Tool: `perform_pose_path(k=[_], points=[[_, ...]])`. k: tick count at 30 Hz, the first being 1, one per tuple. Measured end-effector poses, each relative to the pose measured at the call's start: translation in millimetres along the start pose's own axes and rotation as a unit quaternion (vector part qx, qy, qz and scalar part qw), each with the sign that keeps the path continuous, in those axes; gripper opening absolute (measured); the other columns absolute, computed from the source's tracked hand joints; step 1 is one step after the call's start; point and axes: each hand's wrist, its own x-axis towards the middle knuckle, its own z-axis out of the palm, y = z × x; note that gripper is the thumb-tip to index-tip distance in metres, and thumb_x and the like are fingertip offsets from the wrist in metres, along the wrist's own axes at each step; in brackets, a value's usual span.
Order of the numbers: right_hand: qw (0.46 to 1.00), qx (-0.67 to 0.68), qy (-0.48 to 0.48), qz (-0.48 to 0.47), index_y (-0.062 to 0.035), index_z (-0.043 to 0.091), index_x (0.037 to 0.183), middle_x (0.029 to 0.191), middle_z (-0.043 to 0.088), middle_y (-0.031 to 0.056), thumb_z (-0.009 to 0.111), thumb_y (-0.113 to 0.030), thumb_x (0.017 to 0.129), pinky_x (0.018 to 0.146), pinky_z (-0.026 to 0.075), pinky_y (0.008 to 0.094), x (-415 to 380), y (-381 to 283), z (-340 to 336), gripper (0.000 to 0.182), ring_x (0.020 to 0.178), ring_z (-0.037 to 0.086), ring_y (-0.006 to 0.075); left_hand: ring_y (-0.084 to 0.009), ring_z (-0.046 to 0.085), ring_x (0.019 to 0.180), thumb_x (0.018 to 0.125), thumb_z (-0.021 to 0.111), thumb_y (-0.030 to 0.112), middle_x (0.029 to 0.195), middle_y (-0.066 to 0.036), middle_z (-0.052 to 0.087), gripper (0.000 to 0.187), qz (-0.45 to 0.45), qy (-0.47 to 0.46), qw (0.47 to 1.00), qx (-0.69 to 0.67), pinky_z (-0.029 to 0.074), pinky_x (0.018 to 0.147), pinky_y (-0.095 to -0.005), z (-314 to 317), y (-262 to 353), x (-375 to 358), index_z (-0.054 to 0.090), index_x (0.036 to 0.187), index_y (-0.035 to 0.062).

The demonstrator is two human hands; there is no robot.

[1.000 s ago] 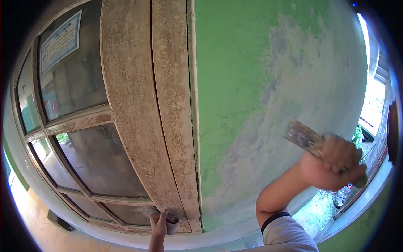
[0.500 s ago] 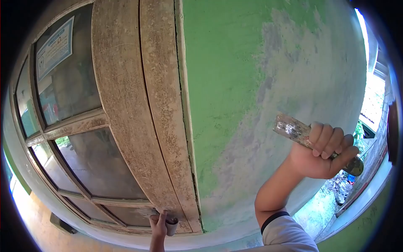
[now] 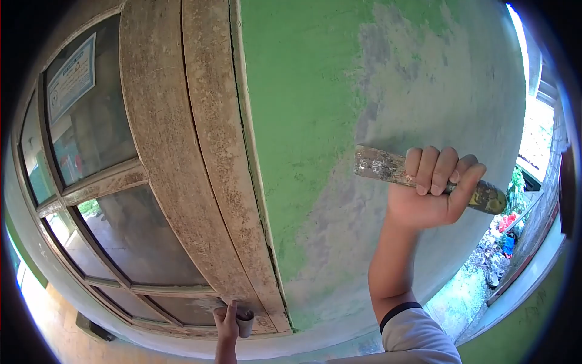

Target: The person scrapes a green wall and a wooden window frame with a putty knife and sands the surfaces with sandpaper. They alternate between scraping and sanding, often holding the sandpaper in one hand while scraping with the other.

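Observation:
My right hand [image 3: 439, 185] is wrapped round a scraper [image 3: 381, 165] with a worn, paint-spotted metal blade and a dark rounded handle end. Its blade points left, its tip at the border between the green paint and the scraped grey patch of the wall [image 3: 303, 103]. Low in the view, my left hand [image 3: 227, 320] grips a small greyish cup [image 3: 245, 326], thumb up along its near side. The cup's contents are hidden in shadow. Behind that hand is the foot of the worn wooden frame.
A weathered wooden door frame [image 3: 212, 151] borders the wall on the left, beside glass panes [image 3: 139, 236]. A paper notice [image 3: 73, 79] hangs on the upper pane. At far right, beyond the wall's edge, lie plants and scattered rubbish [image 3: 494, 261].
My right hand and the scraper have moved left and up across the wall. The view has shifted slightly, and my left hand keeps the cup in about the same place.

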Motion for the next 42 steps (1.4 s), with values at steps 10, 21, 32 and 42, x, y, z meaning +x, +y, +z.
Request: perform_pose_path(k=[10, 21, 32, 42], points=[[0.997, -0.003, -0.039, -0.072, -0.0144, 0.042, 0.072, 0.056, 0.040, -0.0023, 0.033, -0.039, 0.096, 0.044, 0.030, 0.0226, 12.8, -48.3, 8.0, 0.035, 0.043, 0.034, 0.0073, -0.0078, 0.048, 0.046, 0.088, 0.055, 0.022, 0.051, -0.004, 0.058, 0.042, 0.011, -0.011, 1.000, 0.021, 0.036, 0.046, -0.0231, -5.0, -6.9, 1.7, 0.061, 0.055, -0.0031], [0.995, -0.025, -0.072, -0.058, -0.0167, 0.044, 0.071, 0.057, 0.040, -0.0023, 0.033, -0.041, 0.096, 0.046, 0.028, 0.0233, 12.0, -57.4, 11.0, 0.037, 0.046, 0.035, 0.0076, -0.0059, 0.047, 0.047, 0.088, 0.056, 0.021, 0.052, -0.003, 0.058, 0.040, -0.005, -0.002, 1.000, 0.000, 0.036, 0.046, -0.0220, -4.3, -12.8, -0.1, 0.060, 0.054, -0.0013], [0.999, 0.030, -0.029, 0.028, -0.0156, 0.041, 0.074, 0.056, 0.039, -0.0016, 0.033, -0.043, 0.095, 0.045, 0.027, 0.0239, -4.6, -18.7, 19.6, 0.035, 0.045, 0.033, 0.0083, -0.0031, 0.042, 0.049, 0.087, 0.058, 0.022, 0.051, 0.004, 0.053, 0.041, -0.004, 0.026, 1.000, -0.007, 0.031, 0.045, -0.0214, -2.1, -13.4, -2.1, 0.057, 0.053, 0.0005], [0.997, 0.051, -0.044, 0.039, -0.0115, 0.039, 0.080, 0.059, 0.041, 0.0002, 0.033, -0.045, 0.094, 0.046, 0.026, 0.0246, -14.6, 9.5, 9.0, 0.037, 0.045, 0.031, 0.0099, -0.0054, 0.046, 0.048, 0.088, 0.057, 0.023, 0.052, -0.001, 0.057, 0.041, -0.003, 0.011, 1.000, 0.000, 0.035, 0.046, -0.0224, 1.0, -5.5, -2.6, 0.060, 0.055, -0.0019]])
